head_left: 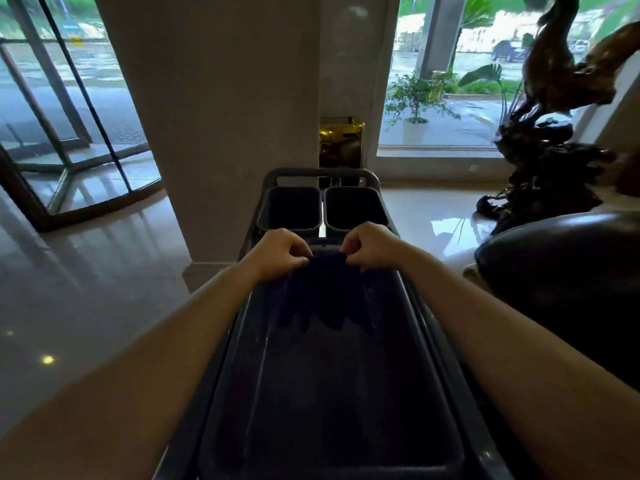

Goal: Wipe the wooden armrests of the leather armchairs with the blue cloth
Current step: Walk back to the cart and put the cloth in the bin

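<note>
A dark blue cloth (322, 296) hangs bunched over the top tray of a dark service cart (429, 341). My left hand (280, 252) pinches its upper left edge and my right hand (372, 244) pinches its upper right edge, holding it up between them. At the right edge bulges the rounded dark leather back of an armchair (568, 271); its wooden armrests are out of sight.
Two dark bins (294, 207) (355, 206) sit at the cart's far end, close to a wide beige pillar (221, 116). A dark carved root sculpture (554, 126) stands at the right by the window. A glass revolving door (69, 133) is at the left. The floor is glossy tile.
</note>
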Motion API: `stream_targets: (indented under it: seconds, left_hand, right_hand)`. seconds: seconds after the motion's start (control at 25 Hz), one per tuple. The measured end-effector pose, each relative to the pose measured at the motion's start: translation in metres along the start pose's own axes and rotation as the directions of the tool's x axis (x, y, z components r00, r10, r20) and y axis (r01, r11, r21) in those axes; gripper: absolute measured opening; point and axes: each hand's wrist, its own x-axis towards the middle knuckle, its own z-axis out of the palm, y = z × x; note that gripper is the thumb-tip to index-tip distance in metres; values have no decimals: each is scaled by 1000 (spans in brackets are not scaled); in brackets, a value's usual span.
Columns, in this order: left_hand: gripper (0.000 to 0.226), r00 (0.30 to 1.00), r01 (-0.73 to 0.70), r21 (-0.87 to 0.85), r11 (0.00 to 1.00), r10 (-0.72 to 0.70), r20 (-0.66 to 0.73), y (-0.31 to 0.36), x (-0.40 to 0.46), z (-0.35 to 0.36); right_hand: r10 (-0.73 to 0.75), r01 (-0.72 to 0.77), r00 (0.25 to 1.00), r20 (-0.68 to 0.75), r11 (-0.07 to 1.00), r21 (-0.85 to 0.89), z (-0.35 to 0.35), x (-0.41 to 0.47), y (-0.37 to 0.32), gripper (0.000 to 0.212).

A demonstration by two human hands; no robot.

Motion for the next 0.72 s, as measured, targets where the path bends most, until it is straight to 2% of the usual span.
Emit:
stream_targets:
  seconds: [0.24, 0.4, 0.6, 0.72]
  left_hand:
    - [14, 986, 74, -32, 997, -69, 155, -44, 14, 70]
    - [14, 951, 158, -67, 985, -134, 279, -61, 10, 116]
    - [15, 901, 226, -65, 972, -183, 394, -76, 1, 150]
    - [14, 893, 267, -75, 961, -217, 393, -85, -3, 164]
  right_hand:
    - [147, -144, 987, 57, 988, -52, 64, 2, 45, 20]
    - [265, -267, 953, 145, 964, -3, 104, -3, 78, 19]
    - [337, -353, 917, 215, 935, 39, 139, -6, 102, 16]
    - [357, -382, 899, 254, 923, 55, 153, -5, 111, 17]
